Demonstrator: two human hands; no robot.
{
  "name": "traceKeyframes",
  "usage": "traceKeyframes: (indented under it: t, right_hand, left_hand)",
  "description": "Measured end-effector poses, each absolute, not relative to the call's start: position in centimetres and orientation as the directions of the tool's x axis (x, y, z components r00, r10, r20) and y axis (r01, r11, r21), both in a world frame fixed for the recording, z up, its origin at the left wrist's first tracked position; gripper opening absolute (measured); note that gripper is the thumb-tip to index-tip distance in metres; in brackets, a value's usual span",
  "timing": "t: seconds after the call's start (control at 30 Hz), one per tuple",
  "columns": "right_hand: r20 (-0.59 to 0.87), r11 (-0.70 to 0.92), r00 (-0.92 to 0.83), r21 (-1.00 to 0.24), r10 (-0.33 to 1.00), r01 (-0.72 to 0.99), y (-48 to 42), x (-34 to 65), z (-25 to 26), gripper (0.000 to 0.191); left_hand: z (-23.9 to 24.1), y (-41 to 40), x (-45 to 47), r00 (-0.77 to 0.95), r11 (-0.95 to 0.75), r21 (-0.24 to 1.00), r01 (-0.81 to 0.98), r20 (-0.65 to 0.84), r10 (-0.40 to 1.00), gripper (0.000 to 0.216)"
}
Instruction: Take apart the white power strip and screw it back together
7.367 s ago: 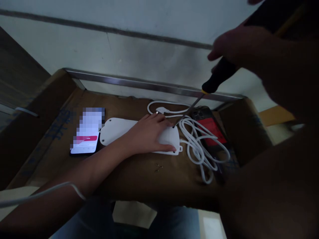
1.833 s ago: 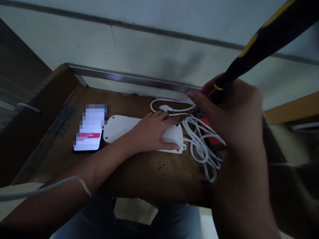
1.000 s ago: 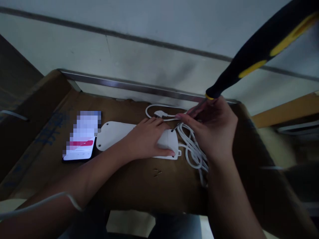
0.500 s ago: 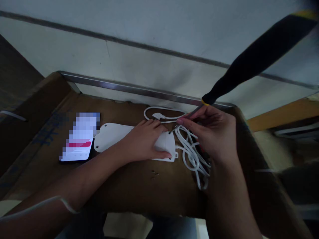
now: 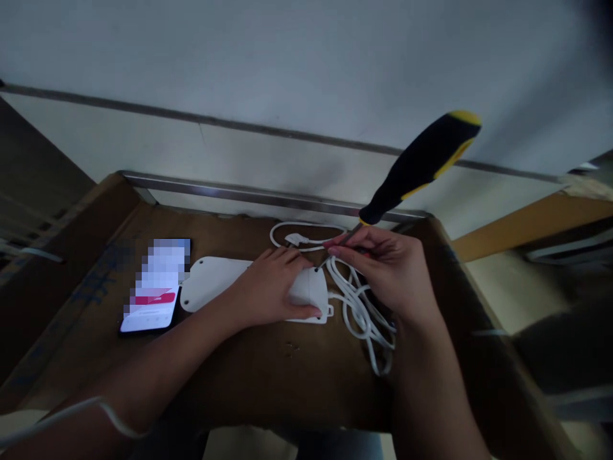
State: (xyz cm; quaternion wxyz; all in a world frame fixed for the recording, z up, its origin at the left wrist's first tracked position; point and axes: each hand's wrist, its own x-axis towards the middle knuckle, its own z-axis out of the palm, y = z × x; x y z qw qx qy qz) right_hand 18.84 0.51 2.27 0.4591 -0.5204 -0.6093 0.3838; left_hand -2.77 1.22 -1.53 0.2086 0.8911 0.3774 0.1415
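A white power strip (image 5: 211, 291) lies back side up on brown cardboard (image 5: 268, 364). My left hand (image 5: 272, 287) presses flat on its right half, fingers spread. My right hand (image 5: 383, 265) pinches the metal shaft of a black and yellow screwdriver (image 5: 421, 163) low down, near the tip. The tip sits at a screw hole in the strip's right end (image 5: 317, 269). The handle points up and to the right, free of my hand. The strip's white cord (image 5: 364, 316) lies coiled under my right hand, its plug (image 5: 293, 239) behind the strip.
A lit phone (image 5: 153, 287) lies left of the strip. Loose small screws (image 5: 292, 348) rest on the cardboard in front of it. A metal rail (image 5: 239, 191) runs along the back edge against a pale wall. Cardboard flaps rise on both sides.
My right hand slid from the screwdriver's handle down to its shaft near the tip. The left hand stayed on the strip. The view pulled back and the handle now shows whole.
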Motion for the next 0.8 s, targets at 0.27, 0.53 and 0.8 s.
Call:
traceKeyframes:
  t: [0.27, 0.53, 0.8]
  right_hand:
    - [0.208, 0.213, -0.056, -0.894, 0.977, 0.394, 0.56, 19.20, 2.08, 0.038]
    - [0.208, 0.221, -0.079, -0.874, 0.975, 0.433, 0.48, 19.17, 2.26, 0.040]
    - [0.232, 0.239, -0.073, -0.849, 0.970, 0.472, 0.28, 19.03, 2.22, 0.038]
  left_hand:
    - [-1.33, 1.25, -2.70, 0.672, -0.618, 0.485, 0.619, 0.081, 0.736, 0.076]
    - [-1.38, 1.18, -2.81, 0.674, -0.626, 0.466, 0.626, 0.081, 0.734, 0.075]
    - [-1.36, 1.31, -2.67, 0.674, -0.627, 0.456, 0.631, 0.078, 0.735, 0.076]
